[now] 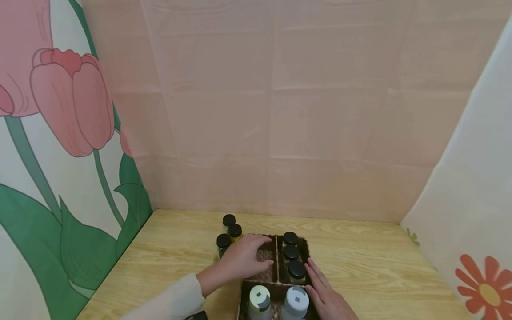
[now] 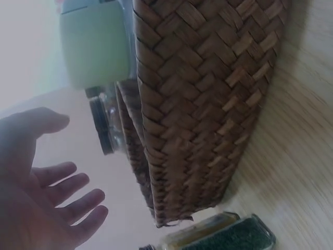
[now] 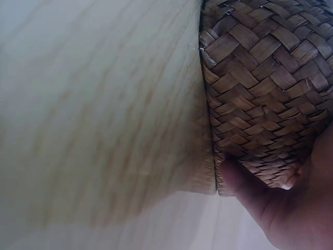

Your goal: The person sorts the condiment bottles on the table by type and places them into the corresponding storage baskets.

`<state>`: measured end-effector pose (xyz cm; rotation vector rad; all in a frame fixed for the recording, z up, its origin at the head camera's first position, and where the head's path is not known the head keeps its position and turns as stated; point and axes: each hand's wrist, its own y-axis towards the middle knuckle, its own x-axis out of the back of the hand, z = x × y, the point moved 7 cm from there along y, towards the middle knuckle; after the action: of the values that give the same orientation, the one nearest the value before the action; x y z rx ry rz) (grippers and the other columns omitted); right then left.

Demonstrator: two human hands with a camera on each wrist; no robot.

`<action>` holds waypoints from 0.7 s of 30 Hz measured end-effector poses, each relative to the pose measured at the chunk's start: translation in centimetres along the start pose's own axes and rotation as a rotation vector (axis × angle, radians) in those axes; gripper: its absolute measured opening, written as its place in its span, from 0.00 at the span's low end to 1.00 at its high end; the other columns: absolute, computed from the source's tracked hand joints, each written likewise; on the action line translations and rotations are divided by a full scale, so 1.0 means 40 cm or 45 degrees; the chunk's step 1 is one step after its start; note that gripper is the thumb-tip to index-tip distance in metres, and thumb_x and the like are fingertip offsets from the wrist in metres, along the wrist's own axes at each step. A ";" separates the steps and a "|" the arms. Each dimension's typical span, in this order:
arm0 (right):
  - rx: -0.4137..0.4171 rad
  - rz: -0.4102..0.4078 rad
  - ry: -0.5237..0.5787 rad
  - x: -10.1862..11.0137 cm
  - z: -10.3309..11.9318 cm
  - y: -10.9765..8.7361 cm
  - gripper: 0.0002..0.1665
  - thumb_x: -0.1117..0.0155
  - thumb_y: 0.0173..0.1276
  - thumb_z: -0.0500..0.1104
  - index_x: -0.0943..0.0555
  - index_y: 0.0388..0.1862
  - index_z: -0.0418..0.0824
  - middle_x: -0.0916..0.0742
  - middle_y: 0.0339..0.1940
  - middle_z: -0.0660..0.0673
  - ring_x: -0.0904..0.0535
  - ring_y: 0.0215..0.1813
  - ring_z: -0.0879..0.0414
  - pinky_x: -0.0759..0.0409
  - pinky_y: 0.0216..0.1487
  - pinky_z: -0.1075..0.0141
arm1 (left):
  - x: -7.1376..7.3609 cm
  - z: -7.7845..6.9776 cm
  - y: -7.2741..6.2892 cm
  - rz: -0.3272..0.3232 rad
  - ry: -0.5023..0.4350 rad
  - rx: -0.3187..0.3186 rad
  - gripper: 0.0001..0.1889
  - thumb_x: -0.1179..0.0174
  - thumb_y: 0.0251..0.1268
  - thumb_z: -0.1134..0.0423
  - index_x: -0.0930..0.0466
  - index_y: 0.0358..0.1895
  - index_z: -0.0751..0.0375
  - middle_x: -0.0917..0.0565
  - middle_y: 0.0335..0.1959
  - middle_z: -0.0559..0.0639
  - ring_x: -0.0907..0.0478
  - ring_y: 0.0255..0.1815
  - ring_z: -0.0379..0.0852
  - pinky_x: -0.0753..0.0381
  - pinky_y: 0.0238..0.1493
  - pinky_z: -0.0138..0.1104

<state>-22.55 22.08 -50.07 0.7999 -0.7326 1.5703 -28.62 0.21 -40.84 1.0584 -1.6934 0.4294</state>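
Observation:
A woven brown basket point(image 2: 208, 104) with dividers stands on the table. Over its back left compartment my left hand point(image 1: 247, 258) hovers, fingers spread apart and nothing in the grasp. My right hand point(image 1: 326, 291) lies along the basket's right wall; in the right wrist view its thumb point(image 3: 247, 182) rests on the weave. Three black-lidded jars point(image 1: 291, 253) stand in the back right compartment. Two bottles with pale caps, one greenish point(image 1: 260, 295) and one white point(image 1: 297, 300), fill the front section. Left of the basket are several black-lidded jars point(image 1: 224, 241), partly behind my left hand.
The wood-grain table point(image 1: 372, 266) runs back to a pink cloth backdrop point(image 1: 272, 111). A tulip-printed panel point(image 1: 74, 106) borders the left side, and a white panel with a flower point(image 1: 488, 293) borders the right.

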 end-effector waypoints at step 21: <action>0.006 0.013 0.003 0.002 0.001 -0.003 0.41 0.55 0.80 0.65 0.43 0.83 0.46 0.43 0.84 0.48 0.33 0.76 0.41 0.26 0.64 0.40 | 0.082 0.118 -0.058 -0.180 -0.088 0.126 0.30 0.33 0.66 0.46 0.24 0.68 0.52 0.21 0.65 0.54 0.24 0.65 0.56 0.21 0.59 0.53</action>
<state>-22.42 22.11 -49.96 0.7987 -0.7330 1.5824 -29.69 -5.87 -40.25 1.2692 -1.6589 0.3925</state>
